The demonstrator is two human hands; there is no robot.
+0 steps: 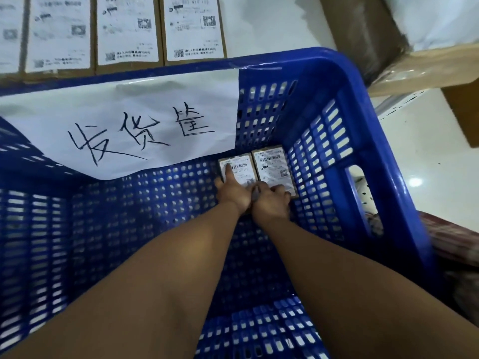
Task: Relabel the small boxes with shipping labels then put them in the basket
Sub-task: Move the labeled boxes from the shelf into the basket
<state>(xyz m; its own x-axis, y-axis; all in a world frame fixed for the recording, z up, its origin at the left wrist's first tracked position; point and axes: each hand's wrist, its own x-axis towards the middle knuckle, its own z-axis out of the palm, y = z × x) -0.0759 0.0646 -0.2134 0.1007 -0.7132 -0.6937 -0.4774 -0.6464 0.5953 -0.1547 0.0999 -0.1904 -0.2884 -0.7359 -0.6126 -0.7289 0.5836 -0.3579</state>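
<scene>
Hands side by side and touching near the wrists, reached down into the far right corner of the blue basket. Left hand laid on the left small box, index finger straight along the shipping label, thumb out by the box's left edge, nothing clamped. Right hand knuckles up just beside it, fingers bent, tips on the near end of the right small box; gripping or merely pressing, impossible to tell through the blur. Both boxes flat on the basket floor, labels up, long sides touching, the right one tight against the perforated right wall, both close under the far wall.

Over at the left, fixed across the far rim and hanging down inside, a white paper sheet with three large handwritten characters in black. Beyond the rim, along the top edge of view, a row of brown cartons, each topped with a white printed sheet, print too blurred to read. Further right, outside the basket, a big cardboard box with clear tape along its edge, and below it pale glossy floor.
</scene>
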